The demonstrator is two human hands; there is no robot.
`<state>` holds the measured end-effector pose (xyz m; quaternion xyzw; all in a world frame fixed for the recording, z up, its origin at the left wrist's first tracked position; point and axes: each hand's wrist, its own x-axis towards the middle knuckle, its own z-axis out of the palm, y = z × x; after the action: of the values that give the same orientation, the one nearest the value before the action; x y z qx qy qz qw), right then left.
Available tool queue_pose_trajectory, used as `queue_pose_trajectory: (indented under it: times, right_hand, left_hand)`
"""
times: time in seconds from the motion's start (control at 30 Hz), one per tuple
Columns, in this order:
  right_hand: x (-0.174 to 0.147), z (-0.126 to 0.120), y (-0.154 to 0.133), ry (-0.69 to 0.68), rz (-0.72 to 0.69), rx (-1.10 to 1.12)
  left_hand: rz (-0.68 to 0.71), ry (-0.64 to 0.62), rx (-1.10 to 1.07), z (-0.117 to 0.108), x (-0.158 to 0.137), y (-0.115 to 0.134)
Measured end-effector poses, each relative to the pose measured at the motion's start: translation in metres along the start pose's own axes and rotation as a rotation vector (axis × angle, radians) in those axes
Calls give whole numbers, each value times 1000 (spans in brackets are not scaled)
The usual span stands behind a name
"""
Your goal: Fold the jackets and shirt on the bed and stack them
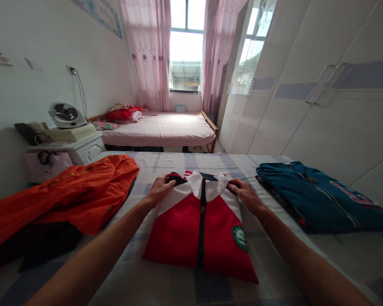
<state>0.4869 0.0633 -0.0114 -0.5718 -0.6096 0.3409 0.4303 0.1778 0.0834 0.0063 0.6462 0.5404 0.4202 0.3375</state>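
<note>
A folded red and white jacket (178,231) with a black front zip and a round green badge lies on the bed in front of me, its collar pointing away. My left hand (161,188) grips the jacket at its far left shoulder, beside a dark cuff with red stripes. At the opposite shoulder, close to the collar, my right hand (244,191) has its fingers curled over the fabric edge. Both sets of fingertips are partly hidden by the cloth.
An orange jacket (92,191) is spread at the left, over dark cloth. To the right lies a folded teal zip jacket (322,195). Beyond stand a second bed (166,127), a bedside cabinet (89,146) with a fan (67,114), and a white wardrobe (306,51).
</note>
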Motion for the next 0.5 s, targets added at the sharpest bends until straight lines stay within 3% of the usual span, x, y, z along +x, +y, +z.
queue_pose_trajectory:
  times: [0.07,0.13,0.27,0.33,0.43,0.5]
  right_hand:
    - [5,0,-2,41,-26,222]
    - [12,-2,-2,97,-47,237]
    - [16,-4,-7,237,-54,-271]
    - [9,0,-16,293,-170,-489]
    - [-6,13,-32,255,-416,-621]
    - [-13,25,-34,171,-461,-695]
  left_hand:
    - [42,13,-31,9,10,-3]
    - [62,46,-27,14,18,-5]
    - [49,93,120,15,26,-1]
    - [56,123,216,16,21,7]
    - [151,115,336,23,0,22]
    - [266,61,476,32,-18,23]
